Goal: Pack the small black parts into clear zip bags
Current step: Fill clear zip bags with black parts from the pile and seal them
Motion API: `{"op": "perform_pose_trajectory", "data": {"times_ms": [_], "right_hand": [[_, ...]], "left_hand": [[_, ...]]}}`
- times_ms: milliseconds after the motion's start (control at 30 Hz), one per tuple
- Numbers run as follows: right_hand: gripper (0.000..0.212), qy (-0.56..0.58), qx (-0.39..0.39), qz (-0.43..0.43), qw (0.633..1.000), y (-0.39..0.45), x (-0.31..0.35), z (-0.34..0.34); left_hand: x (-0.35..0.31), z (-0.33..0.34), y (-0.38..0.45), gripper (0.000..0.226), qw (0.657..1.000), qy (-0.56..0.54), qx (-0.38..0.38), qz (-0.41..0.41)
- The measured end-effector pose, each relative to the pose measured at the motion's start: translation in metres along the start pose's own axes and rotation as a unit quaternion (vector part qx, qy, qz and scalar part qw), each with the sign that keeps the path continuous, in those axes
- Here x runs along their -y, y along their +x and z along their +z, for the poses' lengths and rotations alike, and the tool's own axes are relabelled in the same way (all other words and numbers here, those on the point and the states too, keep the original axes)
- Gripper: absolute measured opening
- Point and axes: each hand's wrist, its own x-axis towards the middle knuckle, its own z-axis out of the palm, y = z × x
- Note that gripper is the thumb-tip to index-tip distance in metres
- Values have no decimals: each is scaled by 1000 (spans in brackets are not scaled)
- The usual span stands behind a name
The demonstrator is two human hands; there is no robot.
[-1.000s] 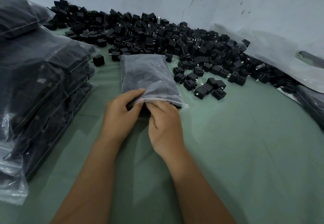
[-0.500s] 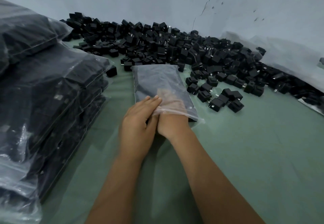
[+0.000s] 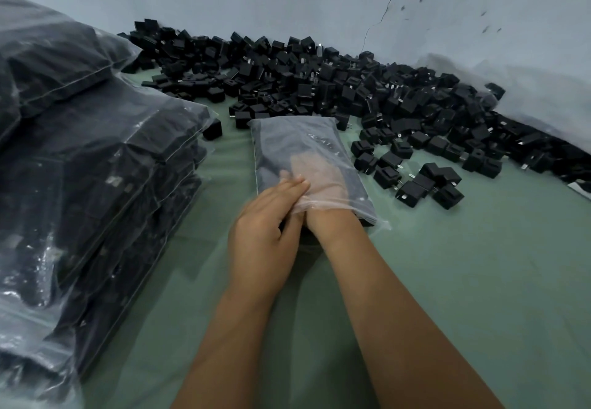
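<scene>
A clear zip bag [image 3: 295,141] lies flat on the green cloth, its mouth toward me, dark with black parts inside. My right hand [image 3: 318,173] is pushed into the bag past the wrist and shows through the plastic with fingers stretched forward. Straight fingers of my left hand [image 3: 267,221] rest on the bag's near left edge beside the mouth. A large heap of small black parts [image 3: 319,85] runs along the wall behind the bag, and a few loose ones [image 3: 415,181] lie just right of it.
A tall stack of filled clear bags [image 3: 96,168] stands at the left, close to the bag. More plastic [image 3: 527,95] lies against the wall at the right. Green cloth [image 3: 479,264] covers the surface in front and to the right.
My right hand went from pinching the bag's mouth to sliding deep inside the bag. My left hand shifted from the mouth onto the bag's left edge. The view moved closer.
</scene>
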Motion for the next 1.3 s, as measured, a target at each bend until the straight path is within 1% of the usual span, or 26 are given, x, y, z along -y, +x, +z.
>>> {"op": "perform_pose_trajectory", "data": {"times_ms": [33, 100, 133, 167, 200, 233, 267, 333, 367, 433, 467, 500, 533, 567, 600, 667, 733, 767, 833, 867, 933, 967, 1067, 1167, 1233, 1300], "right_hand": [[40, 14, -13, 4, 1000, -1, -3, 0], [38, 10, 65, 15, 998, -12, -1, -5], [36, -6, 73, 23, 997, -17, -3, -6], [33, -6, 51, 26, 998, -24, -2, -10], [30, -25, 11, 1, 1000, -33, -5, -10], [28, -29, -50, -28, 998, -43, -7, -11], [27, -17, -100, -55, 993, -52, -8, -11], [30, 37, -171, -123, 977, -72, -14, -10], [32, 62, -208, -165, 962, -80, -19, -12], [28, 66, -338, -211, 915, -90, -37, -15], [26, 76, -399, -196, 892, -91, -49, -18], [26, 102, -439, -154, 879, -90, -62, -22], [28, 140, -462, -89, 871, -84, -76, -26], [31, 171, -476, -2, 863, -77, -91, -32], [37, 184, -478, 93, 854, -68, -107, -37], [49, 192, -423, 260, 847, -54, -137, -46], [56, 209, -310, 361, 854, -45, -158, -52], [56, 192, -247, 377, 872, -41, -163, -52], [57, 106, -147, 346, 921, -36, -166, -45], [58, 68, -130, 309, 940, -37, -164, -41], [57, 47, -142, 229, 962, -42, -162, -35], [55, 70, -157, 194, 966, -46, -162, -34], [55, 194, -186, 134, 954, -61, -161, -33], [55, 297, -200, 122, 926, -73, -161, -28], [50, 315, -214, 129, 916, -78, -161, -27], [41, 309, -223, 121, 917, -80, -161, -26]], "left_hand": [[0, 0, 0, 35, 1000, -5, 3, -2], [1, 0, 0, 36, 1000, -12, 8, -10], [1, 0, 0, 35, 1000, -12, 9, -13], [1, 0, 1, 34, 1000, -7, 9, -13], [1, 1, 1, 34, 1000, -1, 10, -10], [1, 1, 1, 34, 1000, 5, 12, -8], [1, 1, 1, 35, 1000, 5, 14, -11], [0, 1, 2, 36, 999, -3, 21, -27], [0, 1, 1, 37, 999, -9, 25, -33], [0, 1, 0, 37, 998, -18, 30, -49], [-1, 0, -1, 36, 997, -23, 31, -62], [-1, 0, -1, 36, 996, -26, 31, -76], [-1, 0, -1, 36, 995, -28, 33, -88], [-1, 0, -1, 36, 994, -29, 36, -97], [-1, 0, -2, 35, 994, -28, 39, -102], [0, 0, -1, 32, 993, -19, 44, -104], [1, 1, 0, 30, 994, -9, 47, -101], [2, 2, 1, 30, 994, -5, 47, -99], [2, 2, 1, 29, 994, 0, 47, -96], [3, 2, 1, 28, 994, 2, 48, -96], [3, 2, 1, 27, 994, 4, 52, -96], [3, 2, 1, 26, 994, 5, 53, -96], [5, 2, 1, 26, 993, -5, 53, -102], [4, 2, 1, 26, 992, -16, 54, -110], [5, 2, 0, 27, 992, -20, 54, -110], [4, 1, 0, 26, 992, -25, 56, -113]]}}
